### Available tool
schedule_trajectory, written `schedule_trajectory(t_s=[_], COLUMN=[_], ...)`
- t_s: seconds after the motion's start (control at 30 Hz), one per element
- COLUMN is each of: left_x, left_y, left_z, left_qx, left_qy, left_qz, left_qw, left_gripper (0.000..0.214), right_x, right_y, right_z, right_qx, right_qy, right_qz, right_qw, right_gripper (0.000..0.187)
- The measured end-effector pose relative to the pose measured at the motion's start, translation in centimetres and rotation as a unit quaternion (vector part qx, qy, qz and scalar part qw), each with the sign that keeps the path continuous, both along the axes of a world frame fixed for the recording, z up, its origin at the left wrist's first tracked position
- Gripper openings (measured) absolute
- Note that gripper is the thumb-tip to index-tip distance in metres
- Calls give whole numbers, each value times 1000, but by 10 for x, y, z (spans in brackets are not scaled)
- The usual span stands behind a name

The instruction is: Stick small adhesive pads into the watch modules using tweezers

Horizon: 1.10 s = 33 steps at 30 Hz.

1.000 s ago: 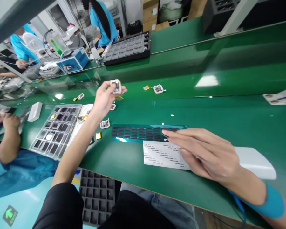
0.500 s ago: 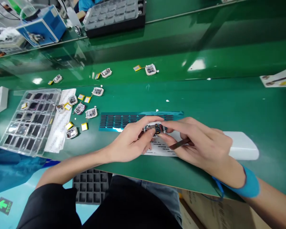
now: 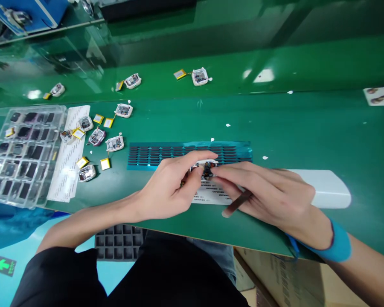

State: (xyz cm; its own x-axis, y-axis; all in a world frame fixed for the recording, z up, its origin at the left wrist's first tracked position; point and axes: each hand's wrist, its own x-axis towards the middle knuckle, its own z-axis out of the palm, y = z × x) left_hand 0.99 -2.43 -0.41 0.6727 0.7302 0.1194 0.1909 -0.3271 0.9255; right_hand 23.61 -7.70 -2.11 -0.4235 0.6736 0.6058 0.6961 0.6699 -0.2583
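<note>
My left hand (image 3: 171,185) is closed round a small white smartwatch case (image 3: 215,162), its thumb lying over the inside. Circuit parts show in the opened case. The fingertips of my right hand (image 3: 269,189) touch the case's right side; what they pinch there is too small to make out. Tucked in the right hand's curled fingers is a dark, flat, strip-like tool (image 3: 238,203) with a rounded end. Under the hands lies a printed white sheet (image 3: 209,196). Just behind them is a blue film (image 3: 137,158) bearing rows of dark strips.
Several opened watch cases (image 3: 115,143) with yellow-edged batteries (image 3: 105,163) lie at left and along the back. A clear compartment tray (image 3: 9,155) of dark parts is at far left. A white, smooth object (image 3: 331,189) rests beyond my right wrist. White dots (image 3: 228,125) are scattered about.
The view has shifted, so the bench items appear higher and those at left further left. My right fingertips have drawn together at the case, and the dark tool has tilted more steeply downward.
</note>
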Motion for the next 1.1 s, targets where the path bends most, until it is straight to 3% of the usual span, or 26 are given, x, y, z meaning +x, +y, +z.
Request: schedule_trajectory(t_s=[0.3,0.4,0.57,0.63,0.8,1.1], left_x=[1,2,5,6,5,5], left_y=[3,3,1,0,0,1], left_z=[-1,0,2,3,4,4], left_qx=[116,60,-146,-192,-193,-172], left_qy=[51,38,-29,-45,-50,-19], left_qz=[19,0,-21,-22,-26,-23], left_qw=[992,997,989,980,980,985], left_gripper=[26,22,20,19,17,19], right_x=[3,0,-1,1,7,14], right_y=[-3,-1,-3,-3,-1,1], right_z=[-1,2,7,8,7,10], right_qx=[-33,-24,-39,-35,16,-7], right_qy=[23,50,63,53,-13,-30], right_qz=[4,-13,-22,-18,-18,4], right_qw=[999,998,997,998,1000,1000], right_gripper=[35,34,29,29,26,24])
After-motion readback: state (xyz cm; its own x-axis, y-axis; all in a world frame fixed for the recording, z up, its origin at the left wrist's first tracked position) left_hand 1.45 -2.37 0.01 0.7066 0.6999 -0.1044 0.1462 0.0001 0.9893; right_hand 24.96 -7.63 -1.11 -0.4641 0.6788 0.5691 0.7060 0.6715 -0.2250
